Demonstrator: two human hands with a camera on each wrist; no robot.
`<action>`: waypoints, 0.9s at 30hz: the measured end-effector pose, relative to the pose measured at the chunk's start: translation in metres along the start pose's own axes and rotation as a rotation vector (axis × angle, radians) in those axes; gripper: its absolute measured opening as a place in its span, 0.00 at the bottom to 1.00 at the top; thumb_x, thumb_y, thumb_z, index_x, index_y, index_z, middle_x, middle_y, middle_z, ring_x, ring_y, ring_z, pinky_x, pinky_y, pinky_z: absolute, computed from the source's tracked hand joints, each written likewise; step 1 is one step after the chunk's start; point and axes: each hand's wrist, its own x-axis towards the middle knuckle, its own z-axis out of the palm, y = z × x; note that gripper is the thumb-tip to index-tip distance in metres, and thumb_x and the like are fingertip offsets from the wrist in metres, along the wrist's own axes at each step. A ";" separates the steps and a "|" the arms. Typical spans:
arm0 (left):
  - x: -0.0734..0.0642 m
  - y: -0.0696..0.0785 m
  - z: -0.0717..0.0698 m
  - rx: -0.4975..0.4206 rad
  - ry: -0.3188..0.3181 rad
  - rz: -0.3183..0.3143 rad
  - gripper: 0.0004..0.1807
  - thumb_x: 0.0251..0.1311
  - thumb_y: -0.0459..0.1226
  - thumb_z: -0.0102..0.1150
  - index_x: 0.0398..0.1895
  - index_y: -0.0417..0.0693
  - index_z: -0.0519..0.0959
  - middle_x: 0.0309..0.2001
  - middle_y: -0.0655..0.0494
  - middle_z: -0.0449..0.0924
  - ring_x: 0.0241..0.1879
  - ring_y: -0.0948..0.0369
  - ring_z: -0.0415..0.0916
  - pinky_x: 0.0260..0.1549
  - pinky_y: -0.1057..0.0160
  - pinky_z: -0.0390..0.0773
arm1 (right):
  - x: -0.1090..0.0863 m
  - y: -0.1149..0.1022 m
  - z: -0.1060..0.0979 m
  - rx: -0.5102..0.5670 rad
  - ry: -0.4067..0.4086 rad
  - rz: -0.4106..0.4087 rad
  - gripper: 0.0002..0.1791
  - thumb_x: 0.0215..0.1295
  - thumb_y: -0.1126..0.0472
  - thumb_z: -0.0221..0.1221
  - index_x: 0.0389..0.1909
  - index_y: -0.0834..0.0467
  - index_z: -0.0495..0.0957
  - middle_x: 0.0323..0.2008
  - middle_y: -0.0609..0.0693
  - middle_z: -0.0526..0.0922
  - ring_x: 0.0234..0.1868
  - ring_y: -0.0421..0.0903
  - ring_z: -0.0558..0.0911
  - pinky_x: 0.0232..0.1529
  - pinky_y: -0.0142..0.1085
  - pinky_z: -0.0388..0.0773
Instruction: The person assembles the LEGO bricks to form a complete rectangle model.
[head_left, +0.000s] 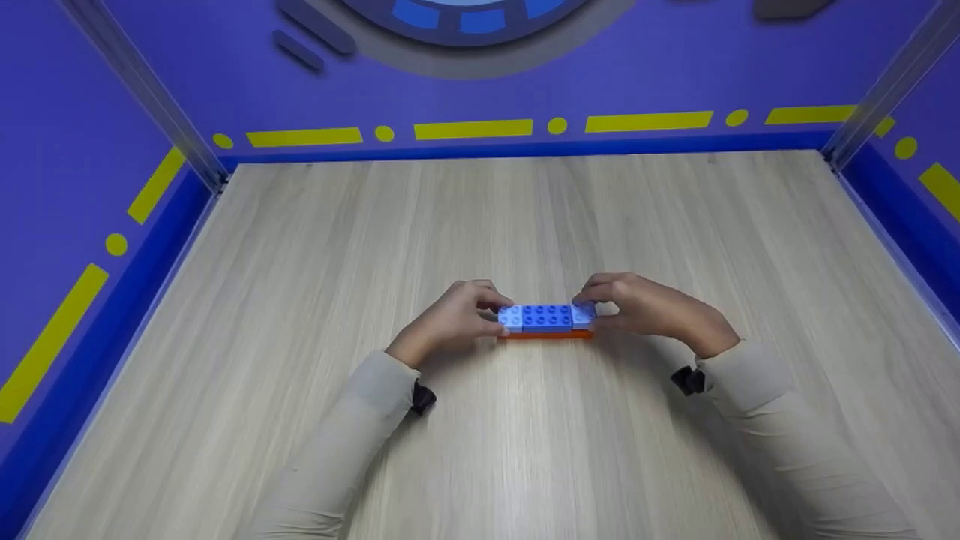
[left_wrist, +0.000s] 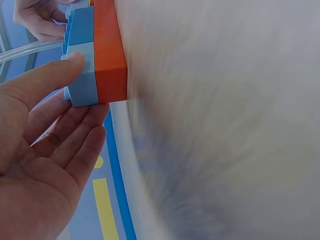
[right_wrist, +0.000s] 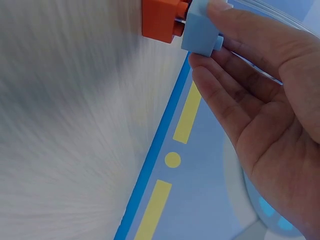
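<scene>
An orange toy brick [head_left: 546,335] lies along the tabletop as a bottom layer. On it sit a darker blue brick [head_left: 547,318] in the middle and a light blue brick [left_wrist: 82,75] at the left end. My left hand [head_left: 459,313] pinches that left brick, thumb on its near side and fingers behind. At the other end, my right hand [head_left: 643,304] pinches a second light blue brick [right_wrist: 201,27] between thumb and fingers. In the right wrist view orange studs show in a gap beneath this brick, so it stands slightly off the orange one.
A pale wood-grain table [head_left: 480,225] surrounds the bricks. Purple-blue panels [head_left: 480,97] with yellow bars and dots rise at its back, left and right. Beige sleeves [head_left: 330,457] cover both forearms, and dark straps or bows show at the wrists.
</scene>
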 end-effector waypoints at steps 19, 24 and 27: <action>-0.001 0.002 0.000 0.010 -0.020 -0.015 0.21 0.52 0.33 0.69 0.52 0.42 0.82 0.43 0.53 0.79 0.47 0.58 0.77 0.48 0.61 0.77 | -0.001 -0.001 0.003 0.016 0.006 0.007 0.16 0.57 0.69 0.65 0.48 0.62 0.82 0.45 0.53 0.82 0.48 0.48 0.83 0.48 0.41 0.81; -0.002 0.002 0.001 0.028 -0.019 -0.022 0.21 0.53 0.34 0.69 0.53 0.42 0.81 0.44 0.54 0.78 0.46 0.59 0.76 0.49 0.62 0.77 | -0.001 -0.002 0.003 0.010 0.009 0.012 0.17 0.56 0.69 0.65 0.48 0.62 0.82 0.44 0.53 0.82 0.48 0.48 0.83 0.47 0.41 0.81; -0.002 0.003 0.001 0.036 -0.018 -0.022 0.21 0.53 0.34 0.69 0.52 0.43 0.81 0.45 0.54 0.79 0.46 0.60 0.76 0.48 0.63 0.77 | -0.001 -0.002 0.002 0.004 0.015 0.004 0.16 0.55 0.69 0.66 0.47 0.62 0.82 0.43 0.53 0.82 0.47 0.48 0.83 0.45 0.41 0.81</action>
